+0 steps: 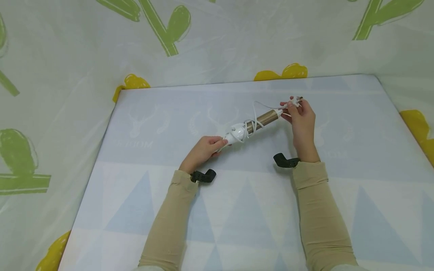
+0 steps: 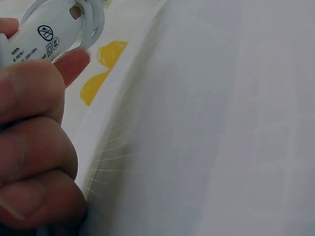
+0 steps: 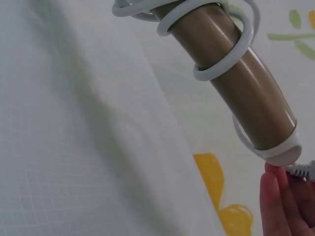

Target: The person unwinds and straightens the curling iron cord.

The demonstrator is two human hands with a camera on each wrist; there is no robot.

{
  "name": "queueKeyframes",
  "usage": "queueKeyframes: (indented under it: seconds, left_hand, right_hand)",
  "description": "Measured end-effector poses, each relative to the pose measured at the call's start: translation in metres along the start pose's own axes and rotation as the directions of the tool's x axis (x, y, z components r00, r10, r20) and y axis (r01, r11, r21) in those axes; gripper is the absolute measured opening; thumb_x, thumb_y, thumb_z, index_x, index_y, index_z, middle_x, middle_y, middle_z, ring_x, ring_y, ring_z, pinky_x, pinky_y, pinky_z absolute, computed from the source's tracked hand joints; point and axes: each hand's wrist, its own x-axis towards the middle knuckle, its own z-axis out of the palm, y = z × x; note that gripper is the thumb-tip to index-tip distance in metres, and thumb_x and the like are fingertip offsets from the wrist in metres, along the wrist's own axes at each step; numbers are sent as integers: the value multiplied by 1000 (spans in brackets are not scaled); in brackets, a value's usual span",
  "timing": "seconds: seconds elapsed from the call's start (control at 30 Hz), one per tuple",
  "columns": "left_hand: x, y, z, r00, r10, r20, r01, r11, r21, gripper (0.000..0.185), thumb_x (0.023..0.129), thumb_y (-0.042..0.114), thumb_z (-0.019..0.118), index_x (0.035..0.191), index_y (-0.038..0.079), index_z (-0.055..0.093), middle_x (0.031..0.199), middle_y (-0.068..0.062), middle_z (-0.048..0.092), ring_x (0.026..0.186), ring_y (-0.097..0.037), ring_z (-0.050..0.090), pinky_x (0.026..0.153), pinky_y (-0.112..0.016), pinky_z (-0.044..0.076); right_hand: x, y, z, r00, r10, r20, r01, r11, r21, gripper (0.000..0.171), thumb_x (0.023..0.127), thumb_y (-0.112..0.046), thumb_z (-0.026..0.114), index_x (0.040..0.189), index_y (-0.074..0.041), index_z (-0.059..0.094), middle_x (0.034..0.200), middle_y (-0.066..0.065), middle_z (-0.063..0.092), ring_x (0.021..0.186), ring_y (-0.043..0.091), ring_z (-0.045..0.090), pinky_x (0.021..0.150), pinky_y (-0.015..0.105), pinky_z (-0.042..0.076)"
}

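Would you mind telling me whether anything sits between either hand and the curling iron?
Nothing visible does. The left hand already grips the white handle of the curling iron, and the right hand pinches the plug at the barrel's tip, with the white cord wound round the barrel.

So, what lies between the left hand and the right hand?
In the head view, the curling iron spans from left hand to right hand, its white cord coiled around it.

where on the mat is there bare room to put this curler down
Bare mat lies left of the left hand, up to the cactus-print sheet. More lies near you between the two sleeves, and right of the right hand. Crowded only mid-mat, where both hands hold the curling iron and its cord.
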Motion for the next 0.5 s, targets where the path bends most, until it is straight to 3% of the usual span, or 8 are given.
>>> queueKeyframes:
  seconds: [0.1, 0.2, 0.37, 0.5]
  left_hand:
    - [-2, 2, -1, 1000, -15, 1, 15, 999, -36, 40, 80, 60, 51, 103, 29, 62, 56, -4, 46, 48, -17, 40, 47, -25, 33]
    - [-7, 10, -3, 1000, -19, 8, 19, 996, -85, 41, 84, 51, 53, 124, 45, 46, 56, -7, 48, 47, -20, 40, 46, -26, 34]
    - [-15, 21, -4, 1000, 9, 19, -6, 988, -152, 39, 90, 38, 52, 127, 43, 44, 55, -13, 46, 47, -27, 37, 44, -29, 33]
    - [-11, 14, -3, 1000, 14, 16, -11, 988, -155, 37, 89, 41, 52, 125, 45, 46, 56, -10, 46, 48, -23, 38, 44, -28, 34]
  right_hand:
    - [10, 12, -6, 1000, -24, 3, 24, 999, 25, 34, 85, -21, 62, 115, -8, 52, 106, 13, 60, 93, 24, 59, 77, 27, 48]
    - [12, 13, -6, 998, -66, 2, 66, 996, 63, 33, 84, -17, 62, 114, -6, 52, 106, 15, 60, 91, 25, 59, 78, 28, 48]
    - [-4, -7, 4, 988, -157, 1, 156, 986, 56, 31, 85, -20, 61, 110, -4, 53, 104, 18, 59, 89, 30, 58, 80, 31, 47]
    - [-9, -12, 6, 986, -161, 28, 158, 982, 99, 29, 85, -17, 60, 110, -4, 53, 104, 20, 59, 89, 31, 58, 81, 32, 47]
